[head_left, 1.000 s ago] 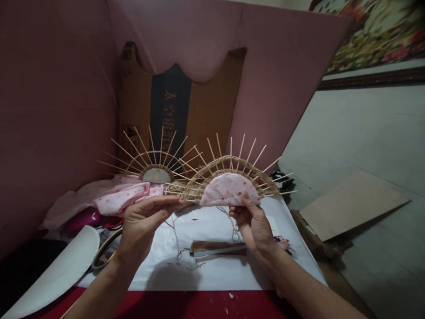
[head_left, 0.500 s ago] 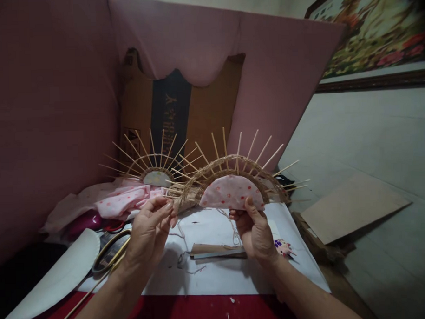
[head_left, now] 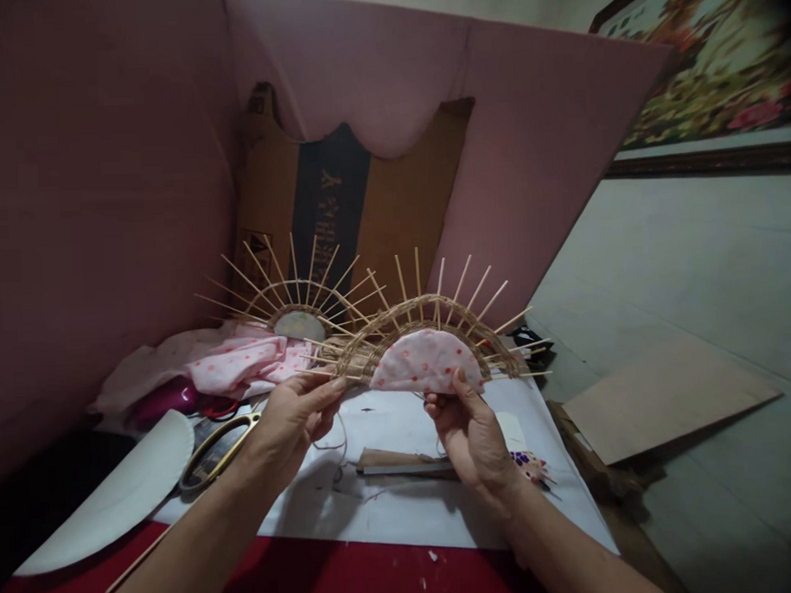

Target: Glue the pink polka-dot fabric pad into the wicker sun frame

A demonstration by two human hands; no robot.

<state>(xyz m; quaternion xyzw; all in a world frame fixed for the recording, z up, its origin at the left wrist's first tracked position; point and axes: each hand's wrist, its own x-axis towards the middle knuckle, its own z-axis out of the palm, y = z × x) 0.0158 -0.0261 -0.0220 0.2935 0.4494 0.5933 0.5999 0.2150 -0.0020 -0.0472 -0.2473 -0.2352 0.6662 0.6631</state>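
There are two hands (head_left: pixel 302 416) (head_left: pixel 468 428), two half-round stick fans (head_left: pixel 427 360) (head_left: pixel 299 324), one white half-disc (head_left: pixel 121 501), one framed picture (head_left: pixel 731 77) and one glossy magenta object (head_left: pixel 169 403).

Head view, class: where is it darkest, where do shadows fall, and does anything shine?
In the head view, the plain pink left panel sinks into gloom and the upper right corner is nearly black; the head view shows a shadow on the flat white sheet below the bare left hand; the glossy purple object catches a highlight, same head view.

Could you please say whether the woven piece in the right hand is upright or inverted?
The woven piece is upright: its sticks spread upward and outward, with the pad's flat edge down.
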